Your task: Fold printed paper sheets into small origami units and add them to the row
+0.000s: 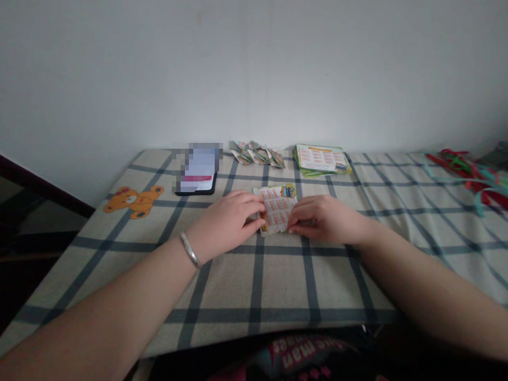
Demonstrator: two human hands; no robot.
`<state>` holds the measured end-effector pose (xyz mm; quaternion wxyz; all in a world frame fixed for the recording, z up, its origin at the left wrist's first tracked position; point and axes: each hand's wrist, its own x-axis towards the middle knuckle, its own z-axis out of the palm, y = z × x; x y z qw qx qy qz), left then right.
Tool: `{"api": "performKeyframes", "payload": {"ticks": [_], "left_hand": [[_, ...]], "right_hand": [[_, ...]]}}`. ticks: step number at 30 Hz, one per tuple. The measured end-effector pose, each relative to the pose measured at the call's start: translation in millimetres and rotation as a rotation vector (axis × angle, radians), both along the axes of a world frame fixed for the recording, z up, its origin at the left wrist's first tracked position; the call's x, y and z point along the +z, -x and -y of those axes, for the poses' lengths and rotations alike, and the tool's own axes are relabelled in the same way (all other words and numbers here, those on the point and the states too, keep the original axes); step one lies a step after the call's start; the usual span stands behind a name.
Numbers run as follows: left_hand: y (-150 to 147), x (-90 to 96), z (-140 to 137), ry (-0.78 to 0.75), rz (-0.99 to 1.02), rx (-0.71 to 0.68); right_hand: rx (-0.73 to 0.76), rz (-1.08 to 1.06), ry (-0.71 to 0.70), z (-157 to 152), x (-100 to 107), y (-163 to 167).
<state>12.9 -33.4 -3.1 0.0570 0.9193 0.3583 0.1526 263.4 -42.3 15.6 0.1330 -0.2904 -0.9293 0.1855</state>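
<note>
A small printed card (275,206), white with rows of red and orange print and a yellow-green border, is in front of me near the middle of the table. My left hand (232,219) has its thumb and fingers on the card's left edge. From the other side, my right hand (321,218) pinches the right edge, fingers curled together. Whether the card is a single layer or folded, I cannot tell. Behind it stands a group of small folded printed papers (260,155). A stack of similar flat cards (322,159) lies to their right.
A phone (196,177) with a lit screen lies at the back left. Near it is a flat orange bear cutout (134,202). Red, green and turquoise ribbons (472,177) lie at the far right. The checked tablecloth (278,280) reaches back to a white wall.
</note>
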Motion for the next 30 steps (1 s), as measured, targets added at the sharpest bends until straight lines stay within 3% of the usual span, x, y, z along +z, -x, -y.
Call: {"api": "performKeyframes", "payload": {"ticks": [10, 16, 21, 30], "left_hand": [[0, -1.4, 2, -0.022, -0.045, 0.036], [-1, 0.6, -1, -0.015, -0.033, -0.053], [-1, 2.0, -1, -0.017, -0.032, -0.092], [-3, 5.3, 4, 0.029, -0.015, -0.028]], "right_hand": [[0.083, 0.027, 0.319, 7, 15, -5], [0.103, 0.03, 0.525, 8, 16, -5], [-0.09, 0.052, 0.442, 1, 9, -8], [-0.373, 0.174, 0.006, -5, -5, 1]]}}
